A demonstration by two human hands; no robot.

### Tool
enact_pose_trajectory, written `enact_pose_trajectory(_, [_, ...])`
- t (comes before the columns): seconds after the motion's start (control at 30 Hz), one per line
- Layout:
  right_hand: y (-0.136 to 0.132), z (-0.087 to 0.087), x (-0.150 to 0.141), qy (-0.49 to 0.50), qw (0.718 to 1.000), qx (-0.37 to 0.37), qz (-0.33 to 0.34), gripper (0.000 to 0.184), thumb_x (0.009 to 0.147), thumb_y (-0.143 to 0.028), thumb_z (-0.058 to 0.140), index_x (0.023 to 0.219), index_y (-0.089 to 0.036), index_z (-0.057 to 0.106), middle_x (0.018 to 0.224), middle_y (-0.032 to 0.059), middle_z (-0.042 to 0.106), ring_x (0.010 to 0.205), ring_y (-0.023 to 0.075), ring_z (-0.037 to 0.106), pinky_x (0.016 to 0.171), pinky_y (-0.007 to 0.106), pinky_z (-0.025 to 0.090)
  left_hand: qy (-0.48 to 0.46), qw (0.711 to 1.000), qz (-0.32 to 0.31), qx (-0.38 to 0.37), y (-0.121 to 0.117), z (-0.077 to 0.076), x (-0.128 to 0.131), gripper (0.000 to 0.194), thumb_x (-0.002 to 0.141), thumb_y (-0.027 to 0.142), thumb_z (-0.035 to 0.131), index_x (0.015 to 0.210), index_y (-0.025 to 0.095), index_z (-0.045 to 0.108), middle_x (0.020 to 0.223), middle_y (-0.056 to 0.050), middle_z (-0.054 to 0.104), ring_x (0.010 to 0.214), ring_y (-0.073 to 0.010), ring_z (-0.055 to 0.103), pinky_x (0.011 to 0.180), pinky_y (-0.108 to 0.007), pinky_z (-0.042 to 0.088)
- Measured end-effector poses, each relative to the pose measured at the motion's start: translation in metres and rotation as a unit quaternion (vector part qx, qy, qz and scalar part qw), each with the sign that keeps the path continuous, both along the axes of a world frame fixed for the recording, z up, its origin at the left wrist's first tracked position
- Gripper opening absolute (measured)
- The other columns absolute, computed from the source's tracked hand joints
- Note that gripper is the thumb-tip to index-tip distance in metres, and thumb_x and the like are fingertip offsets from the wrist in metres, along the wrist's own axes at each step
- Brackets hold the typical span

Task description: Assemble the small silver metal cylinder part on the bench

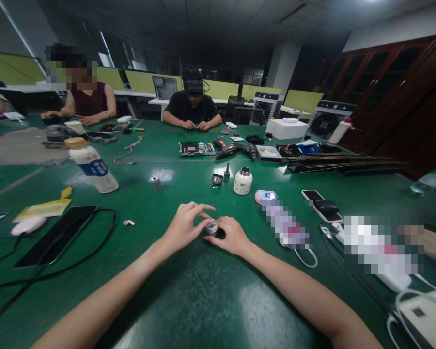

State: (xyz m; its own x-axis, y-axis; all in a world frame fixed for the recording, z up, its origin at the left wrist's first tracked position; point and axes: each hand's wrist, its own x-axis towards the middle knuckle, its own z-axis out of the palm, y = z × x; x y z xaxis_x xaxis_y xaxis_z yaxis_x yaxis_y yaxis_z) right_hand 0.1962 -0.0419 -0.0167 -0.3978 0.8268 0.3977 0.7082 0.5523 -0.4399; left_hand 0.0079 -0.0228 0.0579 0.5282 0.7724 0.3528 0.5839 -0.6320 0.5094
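Note:
My right hand [234, 236] is closed around a small silver metal cylinder [212, 228], which stands upright on the green table [189, 300]. Dark openings mark the cylinder's top face; it resembles a small motor. My left hand [189, 222] has its fingers apart, with the thumb tip close to or touching the cylinder's top edge. A similar silver cylinder [155, 183] stands farther back on the left. Beyond my hands are a white bottle [243, 182] with an uncovered metal neck, a grey cap [217, 179] with a ring, and a small dark metal part [227, 171].
On the left are a milk bottle [94, 167], a tablet [58, 237] with cables and a white earbud [129, 222]. To the right lie a pouch [285, 223] and a phone [308, 195]. A circuit board [196, 149] and drills [247, 150] are farther back. Other people sit around the table.

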Motion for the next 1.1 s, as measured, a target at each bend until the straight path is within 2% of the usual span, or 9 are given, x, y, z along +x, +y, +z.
enact_pose_trajectory(0.17, [0.0,-0.002,0.0,0.011,1.0,0.005,0.002,0.036,0.082,-0.051,0.065,0.097,-0.017,0.065,0.094,0.006,0.067,0.09,0.0198,0.06,0.081,0.032,0.043,0.012,0.999,-0.04,-0.029,-0.001,-0.005,0.003,0.03,0.084,0.024,0.06,0.114,0.028,0.062,0.098,0.001,0.075,0.101,-0.023,0.058,0.09,-0.038,0.035])
enact_pose_trajectory(0.33, [0.0,-0.002,0.0,0.006,1.0,0.003,0.002,0.036,0.082,-0.051,0.065,0.094,-0.018,0.064,0.094,0.0056,0.066,0.089,0.0192,0.06,0.08,0.031,0.042,-0.008,1.0,-0.004,-0.001,-0.003,-0.003,0.006,0.022,0.083,0.024,0.06,0.105,0.027,0.064,0.097,0.001,0.075,0.096,-0.0231,0.058,0.089,-0.039,0.035])
enact_pose_trajectory(0.47, [0.0,0.001,-0.001,-0.003,1.0,0.001,-0.004,0.036,0.08,-0.053,0.065,0.086,-0.018,0.062,0.087,0.0043,0.065,0.083,0.0182,0.058,0.075,0.03,0.041,-0.035,0.996,0.072,0.03,0.007,-0.003,-0.002,0.021,0.085,0.032,0.061,0.105,0.027,0.062,0.091,0.0,0.075,0.095,-0.0253,0.058,0.089,-0.04,0.035])
enact_pose_trajectory(0.53, [0.0,0.002,-0.001,-0.003,1.0,0.002,-0.003,0.035,0.081,-0.053,0.065,0.084,-0.018,0.061,0.086,0.0038,0.065,0.082,0.0177,0.058,0.075,0.03,0.04,-0.039,0.992,0.11,0.046,0.016,-0.013,-0.009,0.021,0.085,0.032,0.06,0.106,0.027,0.061,0.091,-0.001,0.076,0.095,-0.0262,0.057,0.089,-0.042,0.035])
enact_pose_trajectory(0.63, [-0.001,0.003,-0.001,0.001,1.0,0.005,-0.002,0.035,0.08,-0.053,0.066,0.084,-0.018,0.061,0.086,0.0035,0.065,0.082,0.0174,0.058,0.075,0.03,0.04,-0.041,0.981,0.182,0.058,0.03,-0.04,-0.017,0.013,0.085,0.029,0.059,0.097,0.025,0.062,0.088,-0.002,0.076,0.093,-0.0272,0.057,0.088,-0.043,0.035])
enact_pose_trajectory(0.77, [-0.001,0.003,0.0,0.004,1.0,0.007,-0.001,0.034,0.081,-0.052,0.065,0.085,-0.019,0.061,0.087,0.0033,0.065,0.083,0.0172,0.058,0.076,0.03,0.04,-0.026,0.984,0.171,0.029,0.039,-0.069,-0.021,0.01,0.085,0.029,0.058,0.094,0.025,0.061,0.088,-0.002,0.075,0.094,-0.0268,0.057,0.086,-0.042,0.038])
enact_pose_trajectory(0.83, [-0.001,0.003,-0.001,-0.005,1.0,0.013,-0.001,0.034,0.082,-0.053,0.064,0.085,-0.019,0.06,0.086,0.0035,0.064,0.082,0.0173,0.057,0.076,0.03,0.04,-0.025,0.985,0.166,0.038,0.041,-0.073,-0.021,0.011,0.086,0.029,0.058,0.095,0.025,0.061,0.089,-0.003,0.075,0.095,-0.0267,0.057,0.086,-0.042,0.038])
enact_pose_trajectory(1.0, [0.0,0.004,-0.005,-0.046,0.998,0.049,-0.022,0.037,0.084,-0.055,0.06,0.085,-0.018,0.059,0.085,0.0051,0.063,0.081,0.0188,0.056,0.074,0.031,0.04,-0.024,0.984,0.169,0.045,0.042,-0.069,-0.019,0.014,0.085,0.026,0.057,0.099,0.024,0.059,0.087,-0.004,0.074,0.096,-0.0278,0.058,0.085,-0.042,0.04])
enact_pose_trajectory(1.1, [0.0,0.004,-0.007,-0.069,0.994,0.068,-0.042,0.039,0.085,-0.057,0.057,0.085,-0.018,0.06,0.084,0.0061,0.062,0.082,0.0199,0.055,0.075,0.032,0.041,-0.068,0.981,0.173,0.051,0.039,-0.067,-0.018,0.012,0.085,0.025,0.057,0.096,0.024,0.059,0.087,-0.005,0.072,0.093,-0.0268,0.06,0.086,-0.042,0.042])
